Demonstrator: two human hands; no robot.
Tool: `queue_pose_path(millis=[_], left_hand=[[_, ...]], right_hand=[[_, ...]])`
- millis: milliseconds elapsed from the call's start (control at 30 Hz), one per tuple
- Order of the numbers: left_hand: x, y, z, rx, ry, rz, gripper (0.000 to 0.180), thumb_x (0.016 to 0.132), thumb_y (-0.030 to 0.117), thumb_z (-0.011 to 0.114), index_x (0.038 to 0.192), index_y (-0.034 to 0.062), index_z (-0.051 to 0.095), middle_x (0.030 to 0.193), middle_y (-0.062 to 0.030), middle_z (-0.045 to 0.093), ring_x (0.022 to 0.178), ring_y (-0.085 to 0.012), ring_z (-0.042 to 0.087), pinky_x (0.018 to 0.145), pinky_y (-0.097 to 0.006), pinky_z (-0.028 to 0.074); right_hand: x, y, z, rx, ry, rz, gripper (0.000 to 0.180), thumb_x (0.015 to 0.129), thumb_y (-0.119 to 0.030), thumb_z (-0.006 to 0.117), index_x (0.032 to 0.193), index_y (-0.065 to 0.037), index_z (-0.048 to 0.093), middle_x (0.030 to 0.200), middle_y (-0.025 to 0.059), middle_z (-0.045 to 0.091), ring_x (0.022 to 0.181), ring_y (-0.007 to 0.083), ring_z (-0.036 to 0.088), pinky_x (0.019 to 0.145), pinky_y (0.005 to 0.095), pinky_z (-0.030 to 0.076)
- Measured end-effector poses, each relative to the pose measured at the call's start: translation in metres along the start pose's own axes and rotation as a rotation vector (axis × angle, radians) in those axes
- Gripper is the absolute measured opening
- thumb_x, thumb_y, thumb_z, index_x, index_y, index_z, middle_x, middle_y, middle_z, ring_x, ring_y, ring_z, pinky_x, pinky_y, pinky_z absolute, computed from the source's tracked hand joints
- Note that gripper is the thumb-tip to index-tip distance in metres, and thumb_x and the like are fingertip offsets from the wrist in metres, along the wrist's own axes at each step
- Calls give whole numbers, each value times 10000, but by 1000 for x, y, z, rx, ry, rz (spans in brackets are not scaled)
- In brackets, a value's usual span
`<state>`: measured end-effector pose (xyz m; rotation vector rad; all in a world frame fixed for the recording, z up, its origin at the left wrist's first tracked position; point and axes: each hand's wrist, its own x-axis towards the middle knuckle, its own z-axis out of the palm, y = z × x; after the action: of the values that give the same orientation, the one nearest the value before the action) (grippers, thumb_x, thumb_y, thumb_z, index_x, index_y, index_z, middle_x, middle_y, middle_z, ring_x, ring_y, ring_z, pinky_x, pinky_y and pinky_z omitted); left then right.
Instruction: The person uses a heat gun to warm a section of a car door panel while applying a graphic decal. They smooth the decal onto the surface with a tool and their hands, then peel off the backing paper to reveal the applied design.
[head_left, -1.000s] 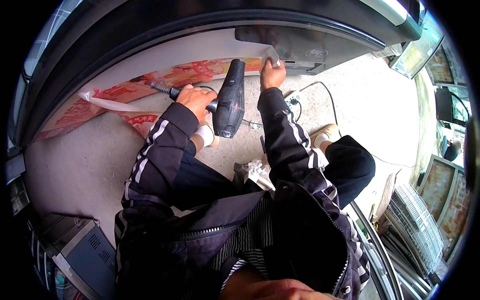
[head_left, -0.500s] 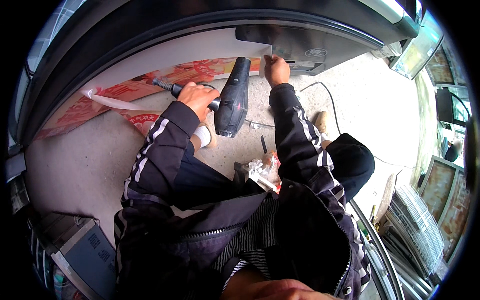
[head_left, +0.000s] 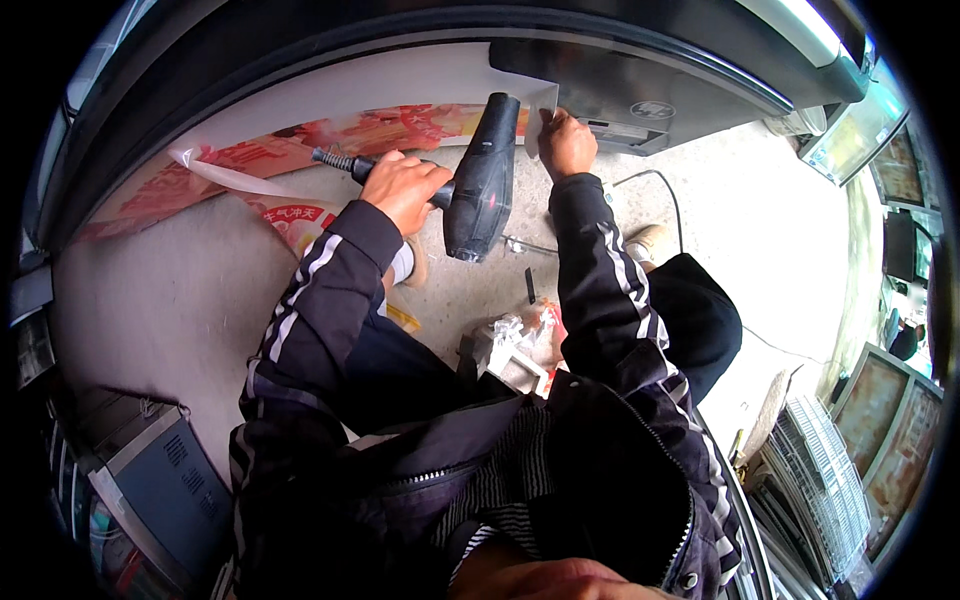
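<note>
My left hand (head_left: 405, 190) is wrapped round the handle of a black hair dryer (head_left: 483, 185), whose narrow nozzle points toward a long, low panel. My right hand (head_left: 568, 143) pinches the loose edge of a printed adhesive film (head_left: 541, 112), and the fingertips are partly hidden. Most of that sheet shows its white side along the white panel (head_left: 400, 82). Along the lower part, its red printed picture (head_left: 350, 140) is visible. Right of the loose edge, the panel is black and bare (head_left: 600, 85). A pale backing strip (head_left: 225, 178) curls down at the left.
Crumpled clear plastic wrap (head_left: 510, 335) and a white bracket-like piece lie on the concrete floor (head_left: 170, 290) between my legs. A black cable (head_left: 672, 195) loops at the right. Wire racks (head_left: 822, 480) lean at the lower right; a grey metal box (head_left: 170, 490) stands lower left.
The view has shifted a little. The film's loose edge now bends more visibly beside my right fingers. My left hand still grips the hair dryer near the same spot.
</note>
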<state>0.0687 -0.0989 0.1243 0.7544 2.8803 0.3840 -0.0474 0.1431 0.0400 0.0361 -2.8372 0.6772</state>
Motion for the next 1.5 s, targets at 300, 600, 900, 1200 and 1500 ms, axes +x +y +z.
queue_pose_path(millis=[300, 600, 900, 1200, 1500], left_hand=[[-32, 12, 9, -51, 93, 7, 520, 655, 75, 751, 1150, 116, 596, 993, -68, 656, 965, -256, 601, 889, -379, 402], [-29, -8, -18, 88, 45, 129, 479, 667, 104, 748, 1132, 98, 633, 1009, -50, 661, 973, -243, 604, 876, -375, 424], [-8, -14, -20, 39, 47, 142, 448, 687, 127, 762, 1116, 107, 636, 990, -56, 668, 980, -247, 611, 871, -384, 423], [-10, -19, -16, -10, 10, 70, 427, 678, 136, 784, 1084, 123, 654, 989, -57, 679, 980, -244, 619, 892, -375, 413], [-11, -30, -19, 9, -24, 31, 471, 657, 113, 792, 1109, 121, 657, 1004, -64, 685, 984, -241, 615, 944, -370, 392]], right_hand=[[-22, -9, -5, -50, 19, -53, 290, 904, -326, 571, 769, -94, 684, 693, 183, 661, 675, 379, 671, 618, 473, 539], [-18, -18, -13, -90, -15, -74, 260, 905, -306, 562, 811, -96, 684, 738, 194, 676, 708, 382, 679, 655, 482, 544], [-22, -16, -8, -117, -44, -45, 255, 908, -310, 553, 835, -102, 683, 755, 189, 682, 726, 366, 686, 650, 472, 543], [-48, -33, -13, -82, -61, -19, 202, 892, -273, 560, 805, -108, 637, 718, 186, 671, 684, 371, 678, 618, 468, 536], [-67, -47, -16, -32, -83, -29, 236, 929, -300, 530, 853, -133, 679, 706, 182, 661, 653, 369, 663, 592, 475, 519]])
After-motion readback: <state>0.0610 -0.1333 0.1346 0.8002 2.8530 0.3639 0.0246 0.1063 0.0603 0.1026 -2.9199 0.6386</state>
